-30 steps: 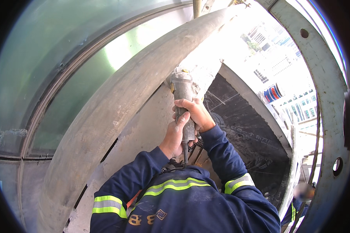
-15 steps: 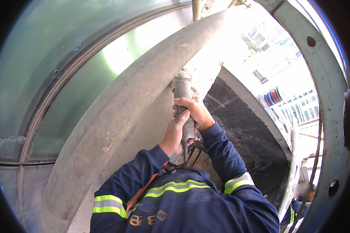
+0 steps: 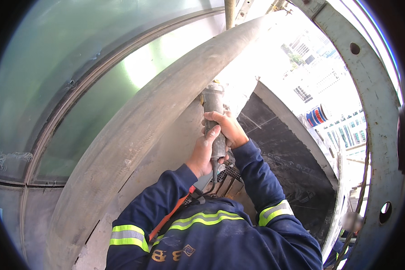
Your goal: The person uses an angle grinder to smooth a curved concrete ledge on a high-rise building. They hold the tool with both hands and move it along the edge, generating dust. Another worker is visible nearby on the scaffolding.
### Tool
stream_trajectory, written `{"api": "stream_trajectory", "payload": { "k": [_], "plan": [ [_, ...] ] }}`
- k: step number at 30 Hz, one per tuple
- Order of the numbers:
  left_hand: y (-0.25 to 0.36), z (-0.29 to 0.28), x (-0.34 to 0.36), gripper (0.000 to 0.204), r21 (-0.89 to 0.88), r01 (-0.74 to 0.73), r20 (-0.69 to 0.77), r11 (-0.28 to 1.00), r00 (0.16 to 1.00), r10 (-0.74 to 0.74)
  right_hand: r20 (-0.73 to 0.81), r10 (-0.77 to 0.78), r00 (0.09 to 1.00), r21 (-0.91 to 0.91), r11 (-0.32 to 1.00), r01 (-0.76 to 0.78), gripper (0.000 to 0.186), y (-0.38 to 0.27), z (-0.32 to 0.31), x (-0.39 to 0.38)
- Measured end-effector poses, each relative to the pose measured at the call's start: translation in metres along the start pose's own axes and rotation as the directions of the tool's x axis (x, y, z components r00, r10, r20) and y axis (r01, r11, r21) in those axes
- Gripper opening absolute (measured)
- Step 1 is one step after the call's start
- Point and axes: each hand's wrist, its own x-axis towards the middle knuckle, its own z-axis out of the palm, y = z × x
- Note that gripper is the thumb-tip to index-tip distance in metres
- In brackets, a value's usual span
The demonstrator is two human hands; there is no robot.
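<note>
Beside the curved grey beam [image 3: 135, 130], I log one cylindrical power tool [image 3: 214, 101], its cord [image 3: 215, 168] at the near end. My left hand [image 3: 204, 153]: wrapped round its lower body. My right hand [image 3: 228, 129]: clasped round its middle. One blue can [image 3: 316, 115], farther right.

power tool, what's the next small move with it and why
Probably ease the power tool slightly along the edge of the curved grey beam: the left grip and right grip both wrap its body, and its far end appears close to that edge, though whether they touch is hidden.
</note>
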Motion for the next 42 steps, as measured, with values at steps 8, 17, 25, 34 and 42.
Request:
{"api": "stream_trajectory", "payload": {
  "k": [8, 17, 25, 34, 42],
  "plan": [
    [-0.010, -0.001, -0.032, 0.051, 0.004, 0.005, 0.000, 1.000, 1.000, -0.005, 0.016, 0.037, 0.999, 0.053, 0.998, -0.038, 0.033, 0.000, 0.016, -0.034],
    [-0.018, -0.008, -0.047, 0.051, 0.004, -0.035, 0.037, 0.999, 0.999, 0.034, 0.044, 0.024, 0.999, 0.023, 0.999, -0.025, 0.033, 0.008, 0.022, -0.048],
    [-0.013, -0.006, -0.042, 0.050, -0.022, -0.014, 0.023, 1.000, 1.000, 0.014, 0.075, -0.047, 0.996, 0.012, 0.999, 0.046, 0.028, 0.011, 0.017, -0.040],
    [-0.009, -0.005, -0.023, 0.050, -0.049, -0.004, 0.012, 0.999, 1.000, 0.005, 0.018, -0.004, 1.000, 0.037, 0.999, 0.004, 0.031, -0.001, 0.015, -0.029],
    [-0.002, -0.002, -0.009, 0.050, -0.036, 0.017, -0.009, 0.999, 1.000, -0.017, 0.034, 0.018, 0.999, 0.025, 0.999, -0.019, 0.037, -0.003, 0.006, -0.011]
  ]
}}
